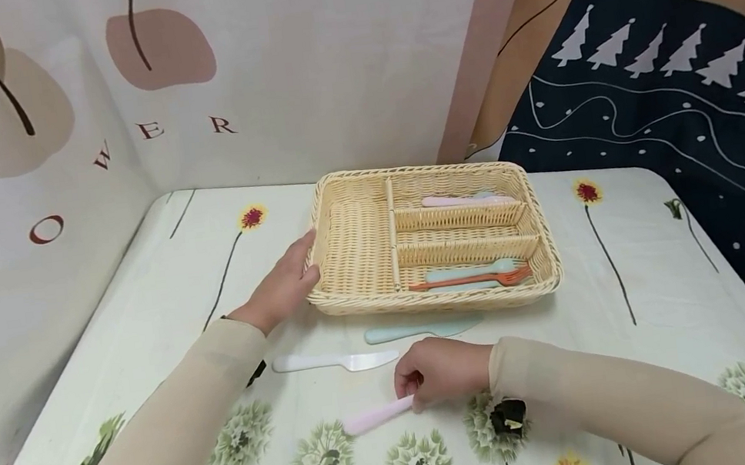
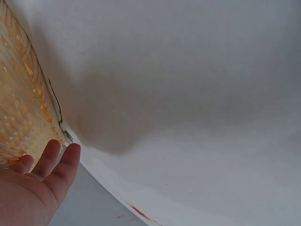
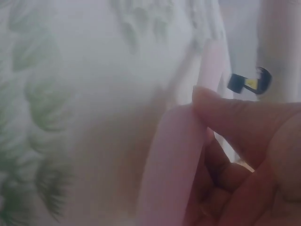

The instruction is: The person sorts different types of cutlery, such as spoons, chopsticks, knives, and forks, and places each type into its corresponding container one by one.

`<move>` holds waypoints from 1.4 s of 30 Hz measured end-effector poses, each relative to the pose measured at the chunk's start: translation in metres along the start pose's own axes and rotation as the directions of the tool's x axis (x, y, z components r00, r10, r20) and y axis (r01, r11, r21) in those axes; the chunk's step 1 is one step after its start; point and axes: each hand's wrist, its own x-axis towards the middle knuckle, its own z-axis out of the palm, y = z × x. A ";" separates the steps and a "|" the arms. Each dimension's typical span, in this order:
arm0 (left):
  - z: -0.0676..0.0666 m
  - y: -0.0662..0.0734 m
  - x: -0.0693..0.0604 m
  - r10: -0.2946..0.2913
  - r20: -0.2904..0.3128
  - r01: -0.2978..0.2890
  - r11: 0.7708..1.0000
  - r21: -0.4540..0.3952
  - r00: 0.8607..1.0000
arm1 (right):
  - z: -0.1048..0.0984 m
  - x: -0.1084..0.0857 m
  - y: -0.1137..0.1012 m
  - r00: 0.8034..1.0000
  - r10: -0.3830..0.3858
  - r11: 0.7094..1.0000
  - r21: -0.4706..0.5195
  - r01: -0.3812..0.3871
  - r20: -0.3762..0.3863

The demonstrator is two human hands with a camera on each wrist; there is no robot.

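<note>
A woven basket (image 1: 356, 242) with divided compartments stands on the table. At its left side, my left hand (image 1: 281, 285) touches the rim with thumb and fingers spread; in the left wrist view, fairly straight fingers (image 2: 63, 174) lie by the woven wall. My right hand (image 1: 448, 369) pinches a pink knife (image 1: 377, 416) between thumb and fingers, low over the cloth in front of the basket. The same knife (image 3: 171, 160) shows large in the right wrist view, partly covered by the thumb. Between basket and right hand lie a light blue knife (image 1: 419, 330) and a white knife (image 1: 332, 361).
In the basket's front compartment lie an orange fork (image 1: 476, 279) and light blue cutlery (image 1: 461, 272). The back compartment holds a pink-handled piece (image 1: 459, 199) and something pale blue. A flower-printed cloth (image 1: 642, 385) covers the table; printed curtains (image 1: 325, 75) hang behind.
</note>
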 end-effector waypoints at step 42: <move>-0.002 0.000 -0.002 0.037 -0.006 -0.037 0.999 0.007 0.999 | -0.097 -0.003 -0.034 0.943 -0.095 0.994 0.016 0.105 -0.318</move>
